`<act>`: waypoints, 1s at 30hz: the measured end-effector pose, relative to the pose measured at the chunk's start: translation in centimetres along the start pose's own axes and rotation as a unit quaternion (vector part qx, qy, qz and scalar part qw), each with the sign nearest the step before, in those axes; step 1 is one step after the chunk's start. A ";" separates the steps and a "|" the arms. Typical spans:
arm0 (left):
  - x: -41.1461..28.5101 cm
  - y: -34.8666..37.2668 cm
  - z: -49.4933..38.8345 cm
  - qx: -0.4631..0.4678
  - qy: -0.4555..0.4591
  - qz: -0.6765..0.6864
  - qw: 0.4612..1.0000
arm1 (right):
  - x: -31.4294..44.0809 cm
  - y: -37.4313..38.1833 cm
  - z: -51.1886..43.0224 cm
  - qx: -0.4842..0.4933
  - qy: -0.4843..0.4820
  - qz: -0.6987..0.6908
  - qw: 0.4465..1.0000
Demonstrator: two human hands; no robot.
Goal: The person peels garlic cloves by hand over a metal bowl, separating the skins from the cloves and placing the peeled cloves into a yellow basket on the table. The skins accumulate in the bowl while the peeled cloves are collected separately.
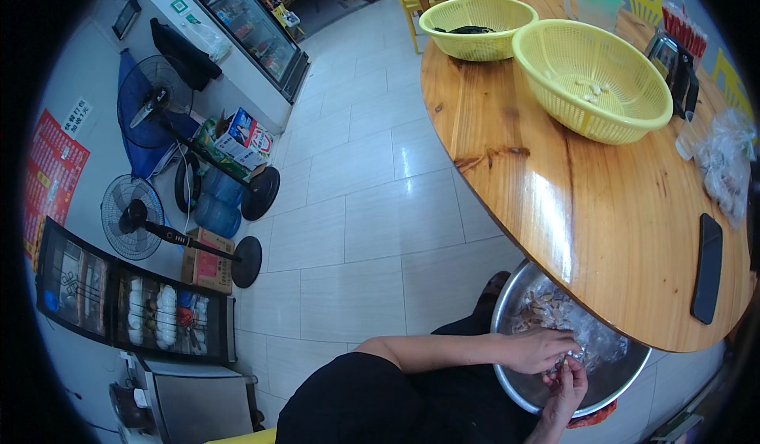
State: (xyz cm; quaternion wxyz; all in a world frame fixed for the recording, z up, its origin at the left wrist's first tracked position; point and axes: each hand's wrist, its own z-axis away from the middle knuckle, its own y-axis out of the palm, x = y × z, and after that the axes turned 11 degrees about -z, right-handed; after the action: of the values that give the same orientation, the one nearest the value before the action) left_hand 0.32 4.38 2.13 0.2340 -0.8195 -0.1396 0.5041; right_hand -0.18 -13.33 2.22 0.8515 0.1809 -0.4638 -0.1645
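Observation:
Both of my hands meet over a large metal basin on my right, below the table's edge. My left hand reaches in from the left, its fingers bent around a small pale piece too tiny to name. Just below it, my right hand pinches at the same spot with thumb and fingers. In the basin lie brownish scraps and a clear plastic bag. My fingers partly hide what they hold.
On the wooden table stand a yellow plastic basket with a few white pieces, a second yellow basket with something dark, a phone, a plastic bag and a kettle. Two fans stand at left.

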 end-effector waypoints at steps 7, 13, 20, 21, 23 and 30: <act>-0.4 0.6 0.5 -0.003 -0.077 0.058 0.995 | -0.8 0.1 0.1 0.002 -0.069 0.000 0.998; -1.1 1.0 0.5 0.008 -0.152 0.120 0.981 | -1.1 -0.7 -0.2 0.015 -0.118 0.007 0.993; -1.6 1.5 1.1 0.010 -0.088 0.011 0.996 | -1.8 -1.7 -0.4 0.027 -0.134 0.029 0.990; -1.7 1.6 1.2 0.021 -0.082 0.005 0.996 | -1.7 -1.7 -0.4 0.037 -0.123 0.012 0.992; -1.8 1.9 1.3 -0.003 -0.074 -0.010 0.997 | -1.4 -1.5 -0.2 0.056 -0.101 -0.022 0.993; -1.9 2.3 1.6 -0.036 -0.066 -0.088 0.993 | -0.9 -0.2 0.4 0.004 -0.092 -0.018 0.996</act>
State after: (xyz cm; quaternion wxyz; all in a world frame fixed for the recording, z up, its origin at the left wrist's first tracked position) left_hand -1.95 1.95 1.79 0.2377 -0.7770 -0.2442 0.5293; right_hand -0.98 -13.18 1.65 0.8015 0.1771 -0.5373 -0.1937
